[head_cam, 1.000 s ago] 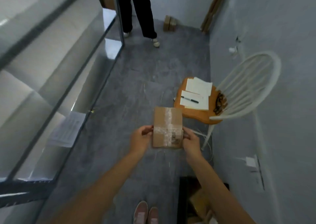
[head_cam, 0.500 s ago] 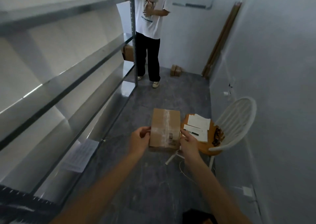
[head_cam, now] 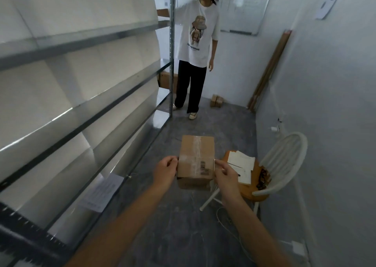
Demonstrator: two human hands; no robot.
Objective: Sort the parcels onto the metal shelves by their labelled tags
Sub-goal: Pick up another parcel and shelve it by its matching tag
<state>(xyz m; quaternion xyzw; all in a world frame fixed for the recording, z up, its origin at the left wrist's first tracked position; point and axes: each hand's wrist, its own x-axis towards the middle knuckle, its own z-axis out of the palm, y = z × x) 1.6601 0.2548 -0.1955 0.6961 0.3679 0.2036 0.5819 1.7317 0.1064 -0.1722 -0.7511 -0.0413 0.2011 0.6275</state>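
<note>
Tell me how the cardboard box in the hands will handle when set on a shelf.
Probably stiff: the box shows square edges under its tape. Likely light, since the left hand and right hand hold it just by fingers at its sides. Flat faces should sit steady, not roll.

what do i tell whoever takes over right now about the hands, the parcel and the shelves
Left hand: grips the parcel by its left edge.
Right hand: pinches its right edge.
Parcel: taped brown box held above the floor, barcode label facing up, to the right of the metal shelves.
Done: parcel is in hand.
Left: read its tag and set it on the matching shelf. Two small boxes lie on the floor further ahead.
</note>
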